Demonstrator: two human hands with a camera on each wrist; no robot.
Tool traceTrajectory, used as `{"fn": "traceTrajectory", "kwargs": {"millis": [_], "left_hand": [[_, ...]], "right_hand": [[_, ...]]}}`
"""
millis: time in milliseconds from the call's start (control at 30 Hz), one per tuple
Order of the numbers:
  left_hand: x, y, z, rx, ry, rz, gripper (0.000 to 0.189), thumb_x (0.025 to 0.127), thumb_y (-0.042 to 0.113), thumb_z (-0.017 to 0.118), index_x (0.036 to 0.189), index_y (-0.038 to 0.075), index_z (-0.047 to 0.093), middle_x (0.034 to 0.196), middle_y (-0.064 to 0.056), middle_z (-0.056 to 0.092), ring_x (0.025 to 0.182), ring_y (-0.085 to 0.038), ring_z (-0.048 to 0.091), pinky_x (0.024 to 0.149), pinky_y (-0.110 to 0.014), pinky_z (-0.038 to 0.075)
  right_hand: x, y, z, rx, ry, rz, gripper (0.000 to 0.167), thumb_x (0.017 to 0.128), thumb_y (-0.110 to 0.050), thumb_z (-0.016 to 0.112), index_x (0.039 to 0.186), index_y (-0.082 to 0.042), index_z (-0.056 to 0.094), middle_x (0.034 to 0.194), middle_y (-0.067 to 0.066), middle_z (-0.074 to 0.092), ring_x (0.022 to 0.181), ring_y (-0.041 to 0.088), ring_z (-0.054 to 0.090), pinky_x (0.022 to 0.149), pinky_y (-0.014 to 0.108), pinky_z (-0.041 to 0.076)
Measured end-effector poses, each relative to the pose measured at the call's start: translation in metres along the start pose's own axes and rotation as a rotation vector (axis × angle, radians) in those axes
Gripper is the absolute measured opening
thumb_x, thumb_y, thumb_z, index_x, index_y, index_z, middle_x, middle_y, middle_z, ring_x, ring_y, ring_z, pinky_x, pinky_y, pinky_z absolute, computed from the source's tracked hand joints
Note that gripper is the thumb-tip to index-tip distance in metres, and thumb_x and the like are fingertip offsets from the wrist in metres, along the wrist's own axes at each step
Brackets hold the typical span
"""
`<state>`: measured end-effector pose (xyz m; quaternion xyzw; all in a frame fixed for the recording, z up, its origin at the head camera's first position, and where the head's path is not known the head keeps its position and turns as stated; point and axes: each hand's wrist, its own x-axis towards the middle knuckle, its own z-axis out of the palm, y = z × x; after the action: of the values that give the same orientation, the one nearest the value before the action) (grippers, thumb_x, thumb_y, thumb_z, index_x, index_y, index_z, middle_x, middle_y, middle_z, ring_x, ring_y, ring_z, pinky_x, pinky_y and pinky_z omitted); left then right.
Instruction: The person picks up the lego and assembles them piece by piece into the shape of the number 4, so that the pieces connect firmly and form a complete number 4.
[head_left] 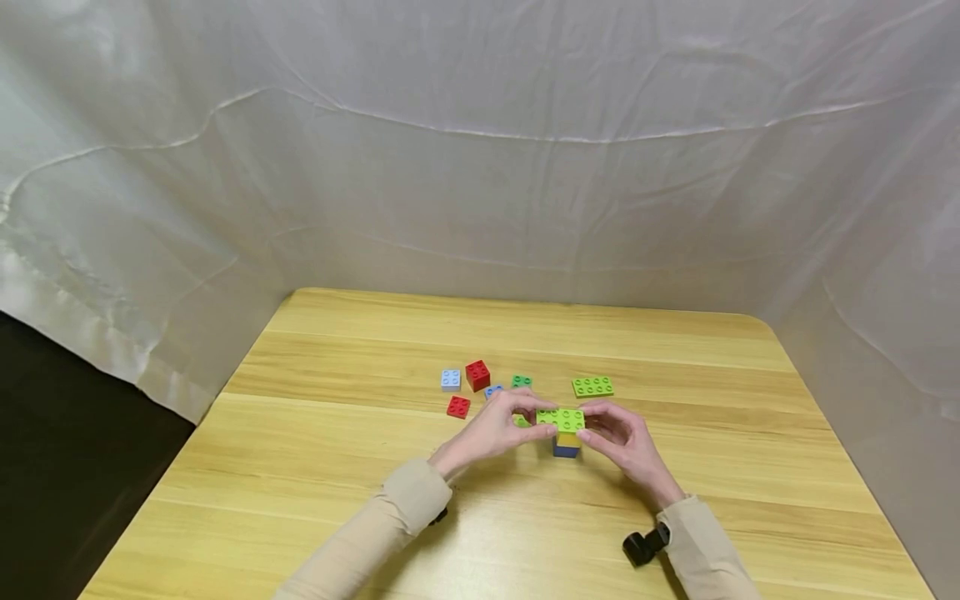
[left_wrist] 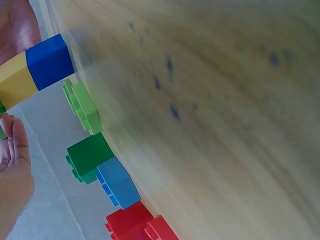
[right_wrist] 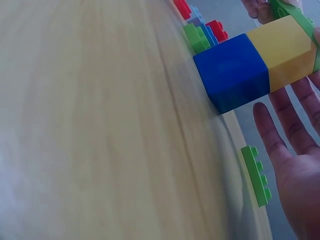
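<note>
A lime-green eight-stud plate lies across the top of a yellow brick, overhanging it to the left. Under the yellow brick is a dark blue brick, its base right at the tabletop. My left hand pinches the plate's left end between thumb and fingers. At the right end, my right hand grips the plate with its thumb in front and index finger behind; its other fingers extend beside the stack in the right wrist view. Near my left fingers sits a smaller lime piece, partly hidden in the head view.
Beyond my left hand lie a green brick, a blue brick, a tall red brick, a light blue brick and a flat red piece. Another lime plate rests behind the stack. Pale curtains surround the wooden table.
</note>
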<state>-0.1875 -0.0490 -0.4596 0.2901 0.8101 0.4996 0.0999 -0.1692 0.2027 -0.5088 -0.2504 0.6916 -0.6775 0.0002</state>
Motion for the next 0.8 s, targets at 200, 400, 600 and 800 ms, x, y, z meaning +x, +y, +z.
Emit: {"fn": "traceTrajectory", "kwargs": {"millis": [200,400,600,800], "left_hand": [[-0.0007,0.0004,0.0015,-0.009,0.008,-0.001,0.038,0.092,0.024,0.075,0.125,0.007,0.070,0.106,-0.005,0.069,0.086,-0.009,0.057,0.075,-0.020,0.049],[-0.0018,-0.0018,0.0029,-0.030,0.018,-0.014,0.038,0.092,0.024,0.075,0.126,0.008,0.069,0.115,-0.007,0.069,0.090,-0.005,0.058,0.088,-0.030,0.056],[-0.0029,-0.0044,0.0030,-0.069,0.030,-0.010,0.043,0.089,0.022,0.078,0.127,0.006,0.068,0.116,-0.008,0.069,0.097,-0.014,0.062,0.097,-0.041,0.057],[-0.0042,-0.0063,0.0020,-0.089,0.034,-0.009,0.044,0.087,0.019,0.080,0.126,0.005,0.068,0.108,-0.011,0.069,0.100,-0.028,0.065,0.097,-0.041,0.058]], "right_hand": [[0.0002,-0.0015,0.0002,-0.002,-0.004,0.016,0.034,0.089,0.011,0.065,0.121,0.020,0.053,0.116,-0.012,0.069,0.106,0.004,0.066,0.095,0.017,0.055],[0.0005,-0.0024,0.0001,0.004,-0.011,0.024,0.036,0.090,0.010,0.064,0.121,0.021,0.052,0.117,-0.012,0.068,0.107,0.003,0.066,0.095,0.017,0.055],[0.0005,-0.0023,-0.0008,0.014,-0.016,0.035,0.035,0.090,0.009,0.065,0.121,0.021,0.053,0.117,-0.011,0.068,0.108,0.003,0.066,0.096,0.017,0.055],[0.0001,-0.0031,-0.0020,0.010,-0.015,0.060,0.035,0.091,0.008,0.065,0.121,0.020,0.053,0.118,-0.012,0.068,0.109,0.004,0.066,0.097,0.017,0.055]]}}
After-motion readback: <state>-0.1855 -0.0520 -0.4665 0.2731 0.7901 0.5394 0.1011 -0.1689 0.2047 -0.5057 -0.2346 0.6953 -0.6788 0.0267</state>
